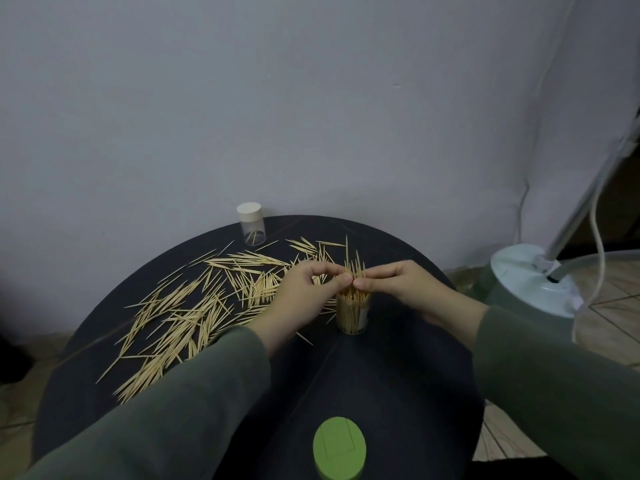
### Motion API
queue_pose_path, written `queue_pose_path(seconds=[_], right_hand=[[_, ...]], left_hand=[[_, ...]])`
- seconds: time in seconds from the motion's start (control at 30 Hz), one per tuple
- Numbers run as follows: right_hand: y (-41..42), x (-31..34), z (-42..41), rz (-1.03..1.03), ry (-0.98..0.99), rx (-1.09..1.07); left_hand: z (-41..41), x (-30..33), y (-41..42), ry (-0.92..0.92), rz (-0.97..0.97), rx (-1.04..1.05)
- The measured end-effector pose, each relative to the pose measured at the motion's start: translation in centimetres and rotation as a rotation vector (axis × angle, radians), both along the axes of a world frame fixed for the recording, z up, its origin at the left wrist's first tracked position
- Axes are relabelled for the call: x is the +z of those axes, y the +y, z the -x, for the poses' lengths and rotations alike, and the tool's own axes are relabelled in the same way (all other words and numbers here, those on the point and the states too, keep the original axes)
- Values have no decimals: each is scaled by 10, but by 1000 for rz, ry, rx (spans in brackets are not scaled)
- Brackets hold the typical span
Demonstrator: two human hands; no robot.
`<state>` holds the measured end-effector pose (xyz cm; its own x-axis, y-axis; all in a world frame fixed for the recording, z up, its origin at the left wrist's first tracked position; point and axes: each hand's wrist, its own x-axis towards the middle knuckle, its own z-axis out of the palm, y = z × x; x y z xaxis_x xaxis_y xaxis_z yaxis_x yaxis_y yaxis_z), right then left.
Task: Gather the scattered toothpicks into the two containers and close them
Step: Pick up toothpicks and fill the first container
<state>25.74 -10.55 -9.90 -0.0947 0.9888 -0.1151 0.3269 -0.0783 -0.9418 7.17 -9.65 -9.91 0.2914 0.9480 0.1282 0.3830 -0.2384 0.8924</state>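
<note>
I have the open jar (353, 315) standing upright near the middle of the round black table (398, 375), close in front of me, so both hands can work over its mouth. It already looks well filled, and a bundle of toothpicks (354, 268) stands up out of it, points fanned upward. My left hand (304, 292) and right hand (401, 285) meet above the rim, fingers curled narrow, thumbs and forefingers pinching that bundle from either side, I judge to steady it while it settles in. Most loose toothpicks (194, 306) lie spread on the left. The second jar (251, 223), white cap on and nearly empty, stands at the far edge. A green lid (339, 448) lies at the near edge.
</note>
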Motion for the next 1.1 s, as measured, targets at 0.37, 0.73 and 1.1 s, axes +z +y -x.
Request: queue_pose_path(seconds=[0.37,0.73,1.1], right_hand=[[0,7,-9,-243,-159,82],[-3,7,-8,-182,-388,242],[-1,6,-8,-208,-400,262]], left_hand=[[8,-1,11,261,-165,-7],[6,4,1,289,-248,-142],[17,1,-3,663,-1045,-265]])
